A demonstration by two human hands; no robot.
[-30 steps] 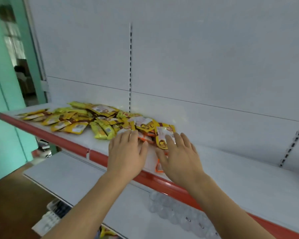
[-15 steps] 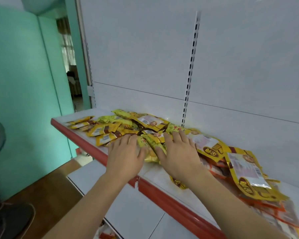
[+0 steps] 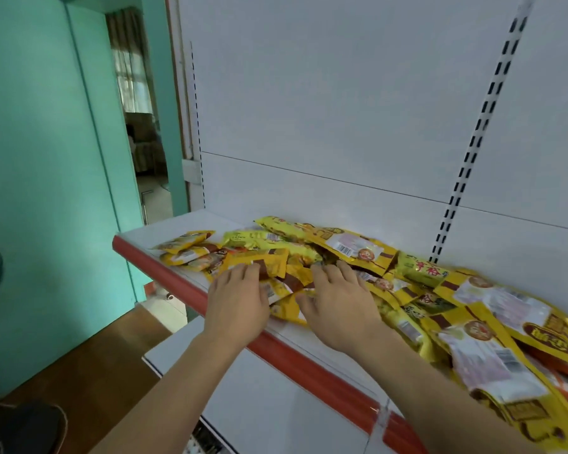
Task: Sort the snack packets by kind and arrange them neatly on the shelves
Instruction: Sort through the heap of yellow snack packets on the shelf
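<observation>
Two hands, left hand (image 3: pixel 235 303) and right hand (image 3: pixel 338 304), flat on many snack packets (image 3: pixel 351 249)

A white back panel (image 3: pixel 341 103) stands behind, with a black slotted upright (image 3: pixel 482 126) running down its right part. At the left is a turquoise wall (image 3: pixel 37 165), and beside it a doorway (image 3: pixel 142 132) opens to a room with a bright curtained window (image 3: pixel 130 80). The floor (image 3: pixel 79 348) below is brown wood.

Snack packets (image 3: pixel 341 257) lie heaped on the shelf (image 3: pixel 191 224), left hand (image 3: pixel 237 303) beside right hand (image 3: pixel 338 306) upon them.
</observation>
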